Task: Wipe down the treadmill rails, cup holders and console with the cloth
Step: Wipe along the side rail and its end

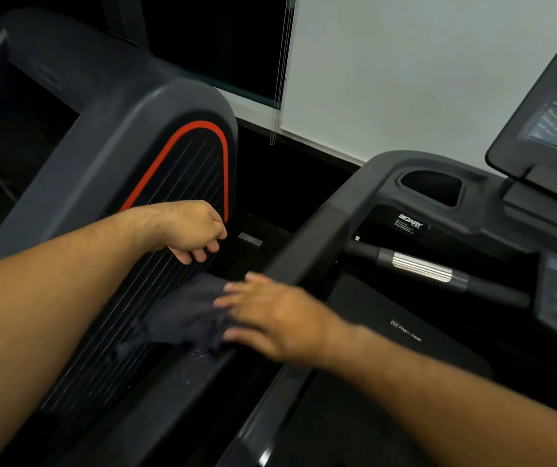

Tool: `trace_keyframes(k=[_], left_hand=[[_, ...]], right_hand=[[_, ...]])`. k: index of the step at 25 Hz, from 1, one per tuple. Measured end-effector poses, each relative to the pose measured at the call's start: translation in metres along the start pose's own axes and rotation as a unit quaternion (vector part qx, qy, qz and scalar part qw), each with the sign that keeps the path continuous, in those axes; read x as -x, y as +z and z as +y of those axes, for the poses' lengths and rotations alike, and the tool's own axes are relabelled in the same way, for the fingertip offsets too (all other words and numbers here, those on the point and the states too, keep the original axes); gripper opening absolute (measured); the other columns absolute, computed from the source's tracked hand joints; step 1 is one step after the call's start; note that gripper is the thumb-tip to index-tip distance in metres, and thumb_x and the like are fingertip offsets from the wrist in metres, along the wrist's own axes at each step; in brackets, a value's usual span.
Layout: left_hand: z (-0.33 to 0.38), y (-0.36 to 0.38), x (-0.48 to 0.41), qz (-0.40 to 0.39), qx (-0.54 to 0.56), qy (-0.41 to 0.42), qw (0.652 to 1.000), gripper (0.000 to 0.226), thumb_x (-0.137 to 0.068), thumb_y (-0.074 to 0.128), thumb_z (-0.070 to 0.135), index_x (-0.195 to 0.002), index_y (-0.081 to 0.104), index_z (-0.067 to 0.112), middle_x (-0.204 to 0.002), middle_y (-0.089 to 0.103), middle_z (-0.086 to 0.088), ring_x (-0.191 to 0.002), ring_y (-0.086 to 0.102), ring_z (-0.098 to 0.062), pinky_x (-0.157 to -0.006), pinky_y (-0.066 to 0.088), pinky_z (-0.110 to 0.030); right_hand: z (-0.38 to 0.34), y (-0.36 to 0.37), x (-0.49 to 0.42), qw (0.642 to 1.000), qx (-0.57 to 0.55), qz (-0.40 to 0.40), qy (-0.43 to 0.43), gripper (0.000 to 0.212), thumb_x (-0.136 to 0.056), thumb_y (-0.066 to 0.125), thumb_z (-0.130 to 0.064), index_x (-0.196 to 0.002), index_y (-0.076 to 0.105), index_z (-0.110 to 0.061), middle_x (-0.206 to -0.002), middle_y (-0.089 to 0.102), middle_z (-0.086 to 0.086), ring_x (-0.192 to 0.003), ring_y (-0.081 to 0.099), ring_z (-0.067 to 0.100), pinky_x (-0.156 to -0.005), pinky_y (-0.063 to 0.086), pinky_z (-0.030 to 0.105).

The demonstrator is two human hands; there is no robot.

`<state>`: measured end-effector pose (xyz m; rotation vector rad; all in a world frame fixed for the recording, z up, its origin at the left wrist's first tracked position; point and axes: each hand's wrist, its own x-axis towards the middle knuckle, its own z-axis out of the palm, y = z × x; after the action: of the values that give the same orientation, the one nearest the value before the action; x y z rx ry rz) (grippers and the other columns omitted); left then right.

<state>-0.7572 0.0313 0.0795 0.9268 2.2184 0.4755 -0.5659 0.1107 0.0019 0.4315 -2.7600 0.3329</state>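
**Dark cloth (182,315) by the rail (307,244)**

I see the cloth in the lower middle of the frame, just beside the rail. My right hand (270,321) touches it, but it is too blurry to tell if it grips. My left hand (192,230) hangs loose and empty. I think this is the rail-wiping step. Next, press the cloth along the rail.

Bare from wrist to picture edge: left forearm (68,281), broad and thick, with sparse dark hairs along its upper side near the wrist. Bare too: right forearm (455,389), slimmer-looking, its hairs too faint to tell. Left hand (192,230) in sharp focus, with knuckles and skin creases plainly showing. Right hand (270,318) blurred, finger outlines smeared at the tips, knuckles only soft ridges.
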Motion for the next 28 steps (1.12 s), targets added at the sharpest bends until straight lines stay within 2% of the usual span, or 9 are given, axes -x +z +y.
trace_keyframes(k=[5,8,12,15,18,20,22,26,28], left_hand=[[0.003,0.011,0.004,-0.006,-0.015,0.01,1.0,0.032,-0.102,0.037,0.014,-0.124,0.06,0.015,-0.103,0.066,0.001,-0.088,0.068,-0.017,-0.074,0.059,-0.032],[0.0,0.013,0.006,0.007,-0.039,0.009,0.999,0.033,-0.1,0.037,0.012,-0.122,0.062,0.013,-0.101,0.066,0.0,-0.085,0.068,-0.016,-0.074,0.06,-0.034],[-0.001,0.009,0.015,0.016,-0.026,0.001,1.0,0.035,-0.101,0.037,0.012,-0.128,0.059,0.014,-0.103,0.065,0.0,-0.086,0.068,-0.016,-0.076,0.059,-0.033],[0.0,0.014,0.017,0.02,-0.013,0.002,1.0,0.034,-0.101,0.038,0.013,-0.129,0.058,0.015,-0.104,0.065,0.001,-0.087,0.068,-0.015,-0.077,0.059,-0.032],[0.003,0.026,0.016,0.017,-0.001,-0.004,1.0,0.033,-0.101,0.038,0.014,-0.127,0.059,0.016,-0.105,0.066,0.001,-0.086,0.069,-0.016,-0.076,0.06,-0.033],[0.002,0.034,0.017,0.016,0.02,-0.012,1.0,0.032,-0.102,0.039,0.014,-0.126,0.059,0.017,-0.104,0.065,0.002,-0.086,0.07,-0.016,-0.074,0.061,-0.033],[0.0,0.04,0.017,0.02,0.03,-0.023,0.999,0.032,-0.102,0.039,0.015,-0.126,0.059,0.018,-0.104,0.065,0.002,-0.086,0.07,-0.017,-0.074,0.061,-0.033],[0.001,0.05,0.02,0.023,0.037,-0.042,0.998,0.029,-0.102,0.039,0.014,-0.116,0.065,0.015,-0.1,0.069,-0.003,-0.084,0.071,-0.021,-0.071,0.061,-0.036],[0.004,0.053,0.023,0.038,0.031,-0.043,0.998,0.03,-0.101,0.04,0.014,-0.108,0.069,0.014,-0.094,0.072,-0.007,-0.081,0.072,-0.023,-0.065,0.061,-0.037]], right_hand=[[0.086,-0.033,0.004,0.958,0.063,0.017,0.28,0.046,-0.094,0.049,-0.039,-0.118,0.066,-0.003,-0.126,0.064,0.013,-0.121,0.058,0.028,-0.111,0.034,0.039],[0.033,-0.003,0.007,0.967,-0.025,0.056,0.249,0.041,-0.093,0.053,-0.036,-0.116,0.067,-0.006,-0.12,0.068,0.01,-0.119,0.058,0.021,-0.109,0.035,0.031],[0.049,-0.062,-0.001,0.906,-0.142,0.161,0.364,0.042,-0.096,0.053,-0.038,-0.07,0.059,-0.006,-0.063,0.053,-0.001,-0.059,0.043,0.007,-0.061,0.036,0.03],[0.096,-0.119,-0.003,0.846,-0.078,0.266,0.456,0.046,-0.098,0.049,-0.037,-0.068,0.052,-0.003,-0.061,0.045,0.002,-0.059,0.036,0.012,-0.055,0.029,0.03],[0.101,-0.085,0.001,0.868,-0.061,0.253,0.422,0.039,-0.099,0.05,-0.031,-0.067,0.055,-0.011,-0.063,0.052,0.002,-0.067,0.048,0.02,-0.062,0.033,0.033],[0.077,-0.03,0.01,0.875,-0.103,0.194,0.432,0.029,-0.099,0.051,-0.029,-0.1,0.069,-0.006,-0.105,0.068,0.017,-0.103,0.06,0.032,-0.088,0.041,0.038],[0.042,0.01,0.02,0.853,-0.138,0.188,0.468,0.042,-0.099,0.049,-0.034,-0.134,0.056,-0.013,-0.148,0.042,0.011,-0.138,0.035,0.036,-0.111,0.027,0.035],[-0.043,0.042,0.039,0.905,-0.106,0.298,0.283,0.048,-0.099,0.043,-0.041,-0.124,0.062,-0.005,-0.134,0.042,-0.005,-0.134,0.03,0.013,-0.106,0.037,0.05],[-0.066,0.039,0.047,0.941,-0.122,0.26,0.179,0.049,-0.1,0.041,-0.043,-0.111,0.068,-0.004,-0.123,0.064,0.003,-0.123,0.054,0.015,-0.098,0.049,0.044]])
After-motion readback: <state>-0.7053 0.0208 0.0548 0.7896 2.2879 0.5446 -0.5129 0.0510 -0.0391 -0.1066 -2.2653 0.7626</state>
